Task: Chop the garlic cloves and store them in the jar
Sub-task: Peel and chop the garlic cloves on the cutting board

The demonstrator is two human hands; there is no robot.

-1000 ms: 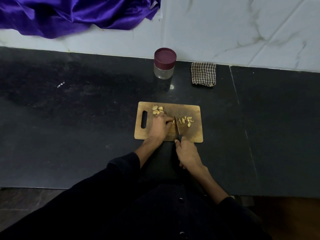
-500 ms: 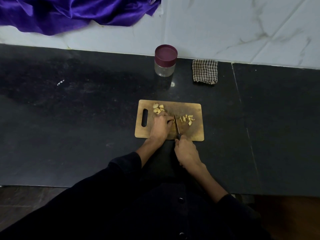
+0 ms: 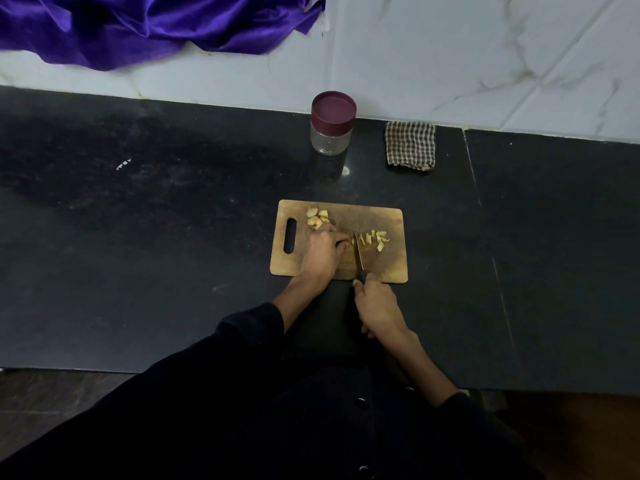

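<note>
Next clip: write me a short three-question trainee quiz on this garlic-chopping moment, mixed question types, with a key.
1. True or false: the jar has its lid on.
2. Which hand has its grip on the knife? A) left hand B) right hand C) neither
3. Fill in: the uncut garlic cloves lie at the cutting board's far corner nearest its ____ slot; the chopped pieces lie right of the blade.

Key: 1 true; 2 B; 3 handle.
</note>
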